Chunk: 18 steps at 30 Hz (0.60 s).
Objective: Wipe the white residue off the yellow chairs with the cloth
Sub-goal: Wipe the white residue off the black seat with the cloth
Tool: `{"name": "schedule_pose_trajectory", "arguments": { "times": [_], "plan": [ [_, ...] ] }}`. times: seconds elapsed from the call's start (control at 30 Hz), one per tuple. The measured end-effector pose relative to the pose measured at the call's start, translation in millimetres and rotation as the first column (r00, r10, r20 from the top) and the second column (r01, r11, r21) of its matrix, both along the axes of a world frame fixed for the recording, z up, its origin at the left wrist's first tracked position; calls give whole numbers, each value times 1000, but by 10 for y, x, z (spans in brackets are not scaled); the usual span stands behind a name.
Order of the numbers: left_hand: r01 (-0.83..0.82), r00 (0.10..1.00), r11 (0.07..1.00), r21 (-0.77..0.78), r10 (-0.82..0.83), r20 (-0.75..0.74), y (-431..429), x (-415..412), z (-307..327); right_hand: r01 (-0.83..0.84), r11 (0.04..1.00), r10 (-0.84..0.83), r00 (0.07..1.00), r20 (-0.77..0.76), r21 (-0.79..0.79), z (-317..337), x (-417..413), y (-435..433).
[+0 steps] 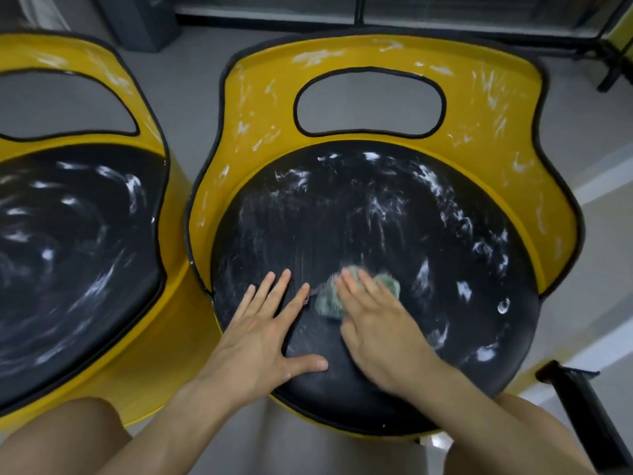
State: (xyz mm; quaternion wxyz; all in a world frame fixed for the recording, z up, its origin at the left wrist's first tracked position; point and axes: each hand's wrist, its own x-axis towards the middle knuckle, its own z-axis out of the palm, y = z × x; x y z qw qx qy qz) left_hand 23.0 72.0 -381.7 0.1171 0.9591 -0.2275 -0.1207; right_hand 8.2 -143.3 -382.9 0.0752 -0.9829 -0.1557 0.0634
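Grey floor point(205, 53), smeared yellow chair point(267, 108), left hand point(263, 334) flat, right hand point(380, 334) pressing cloth point(328, 298)

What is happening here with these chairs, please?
A person is cleaning the black seat of a yellow chair. The right hand presses a green cloth flat on the seat. The left hand rests on the seat beside it, fingers spread. White residue streaks much of the seat and the backrest. The second chair next to it is smeared too, and no hand is on it.
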Motion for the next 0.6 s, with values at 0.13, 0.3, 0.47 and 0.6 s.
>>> {"name": "schedule_pose_trajectory", "arguments": {
  "times": [0.13, 0.3, 0.47, 0.6],
  "plan": [
    [-2, 1000, 1000, 12, 2, 15, 32, -51, -30, -125, 990, 126, 992, -8, 62, -85, -581, -129],
    [-5, 1000, 999, 52, 6, -13, 30, -65, -14, 68, 998, -68, 997, -32, -7, 30, 419, -538],
    [3, 1000, 998, 62, -2, -17, -16, -49, -19, 174, 985, -173, 982, 71, 1, -74, 163, -390],
    [38, 999, 997, 60, -38, -16, -186, 111, -9, 8, 1000, -5, 996, 92, -30, -106, -435, -316]
  ]
}}
